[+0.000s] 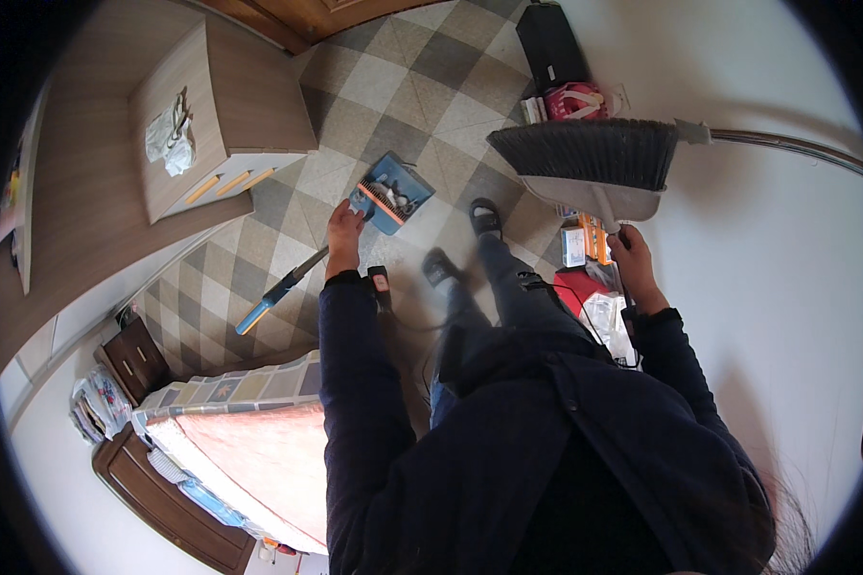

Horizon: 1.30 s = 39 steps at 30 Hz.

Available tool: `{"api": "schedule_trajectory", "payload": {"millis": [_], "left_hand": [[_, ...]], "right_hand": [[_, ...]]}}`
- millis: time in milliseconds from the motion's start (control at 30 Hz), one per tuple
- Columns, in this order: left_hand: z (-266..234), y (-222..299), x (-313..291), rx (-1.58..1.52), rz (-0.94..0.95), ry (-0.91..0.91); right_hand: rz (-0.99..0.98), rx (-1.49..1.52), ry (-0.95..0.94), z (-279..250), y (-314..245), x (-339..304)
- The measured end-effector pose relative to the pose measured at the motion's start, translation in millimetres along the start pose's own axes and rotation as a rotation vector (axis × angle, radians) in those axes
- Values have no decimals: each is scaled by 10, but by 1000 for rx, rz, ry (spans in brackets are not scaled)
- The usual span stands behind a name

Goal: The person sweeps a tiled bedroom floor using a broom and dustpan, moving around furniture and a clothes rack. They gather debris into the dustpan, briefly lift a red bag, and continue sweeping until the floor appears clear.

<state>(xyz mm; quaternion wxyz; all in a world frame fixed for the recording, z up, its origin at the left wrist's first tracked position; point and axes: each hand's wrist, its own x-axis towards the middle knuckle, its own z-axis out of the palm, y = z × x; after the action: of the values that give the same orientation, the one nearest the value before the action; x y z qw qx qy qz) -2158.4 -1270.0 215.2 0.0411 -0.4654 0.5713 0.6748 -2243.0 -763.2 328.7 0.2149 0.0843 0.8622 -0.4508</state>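
Looking straight down here. My left hand (pixel 343 226) is curled around the top of the blue dustpan (pixel 390 193), fingers wrapped and pressed on its handle end, and the pan hangs tilted over the checkered floor (pixel 393 86) with pale scraps lying inside it. The dustpan's long stick (pixel 280 289), dark with a blue tip, trails down and left past my sleeve. My right hand (pixel 631 251) is clenched around the broom (pixel 590 153), gripping the shaft just below the grey head; the dark bristles fan out sideways, lifted off the floor, level with the wall on my right. My two feet in dark shoes (pixel 485 218) sit between the hands, a bit blurred. Just beside the broom hand there are small boxes and packets (pixel 585 244) piled against the wall. Up left stands a wooden cabinet (pixel 211 105) with a crumpled white cloth (pixel 170 139) on top, well apart from the dustpan. Lower left, a bed (pixel 249 431) with a pink cover.
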Motion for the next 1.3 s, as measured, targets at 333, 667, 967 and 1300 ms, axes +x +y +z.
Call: {"api": "schedule_trajectory", "payload": {"millis": [333, 667, 967, 1300], "left_hand": [[343, 367, -553, 326, 244, -294], [1283, 1308, -1477, -13, 199, -729], [716, 1641, -1534, -417, 396, -326], [52, 1903, -1620, -513, 380, -215]], "right_hand": [[-35, 82, -107, 121, -769, 199], [-459, 72, -169, 1266, -1937, -35], [-511, -138, -263, 1045, -1539, -684], [-443, -487, 15, 410, -692, -1430]]}}
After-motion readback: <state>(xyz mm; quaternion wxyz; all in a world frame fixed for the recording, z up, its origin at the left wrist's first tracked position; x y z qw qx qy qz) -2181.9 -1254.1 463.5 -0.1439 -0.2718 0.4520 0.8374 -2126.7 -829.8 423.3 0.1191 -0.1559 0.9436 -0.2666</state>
